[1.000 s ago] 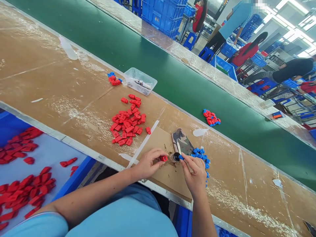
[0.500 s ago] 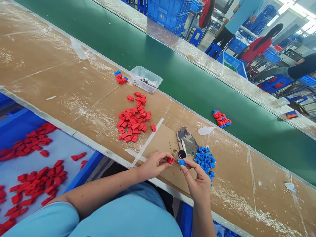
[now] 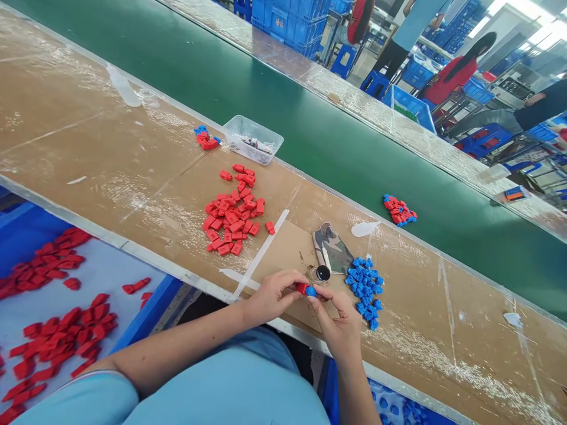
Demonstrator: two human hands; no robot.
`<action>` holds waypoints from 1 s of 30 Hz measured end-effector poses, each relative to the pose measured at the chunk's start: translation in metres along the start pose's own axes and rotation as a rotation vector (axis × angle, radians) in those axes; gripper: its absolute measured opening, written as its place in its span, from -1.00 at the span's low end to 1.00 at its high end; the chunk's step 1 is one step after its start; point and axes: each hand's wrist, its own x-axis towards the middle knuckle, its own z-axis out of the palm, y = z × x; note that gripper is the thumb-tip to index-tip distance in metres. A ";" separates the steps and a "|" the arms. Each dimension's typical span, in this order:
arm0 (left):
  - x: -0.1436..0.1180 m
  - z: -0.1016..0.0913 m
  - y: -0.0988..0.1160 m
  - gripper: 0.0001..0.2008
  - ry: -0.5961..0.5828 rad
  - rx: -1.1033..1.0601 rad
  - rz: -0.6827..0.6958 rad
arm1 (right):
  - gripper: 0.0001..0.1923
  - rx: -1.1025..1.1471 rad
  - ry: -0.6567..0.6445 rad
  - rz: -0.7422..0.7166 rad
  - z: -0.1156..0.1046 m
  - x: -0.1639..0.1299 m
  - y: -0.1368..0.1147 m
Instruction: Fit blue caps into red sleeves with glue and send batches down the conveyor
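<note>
Red is the block (image 3: pixel 302 288) pinched in the left hand (image 3: pixel 274 298); the right hand (image 3: pixel 342 323) pinches a blue piece (image 3: pixel 311 291) up against it; just past them is a small jar (image 3: pixel 321 273); far back, a green belt (image 3: pixel 332 153).

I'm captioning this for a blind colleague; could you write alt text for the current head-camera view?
A person's left hand holds a red piece against a blue piece in the right hand, over a brown worktop. A red pile lies to the left, a blue pile beside the right hand. Beyond runs a long green surface.
</note>
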 end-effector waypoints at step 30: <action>0.019 -0.014 0.012 -0.89 -0.196 0.253 0.050 | -0.78 -0.034 -0.072 0.020 -0.030 -0.005 0.023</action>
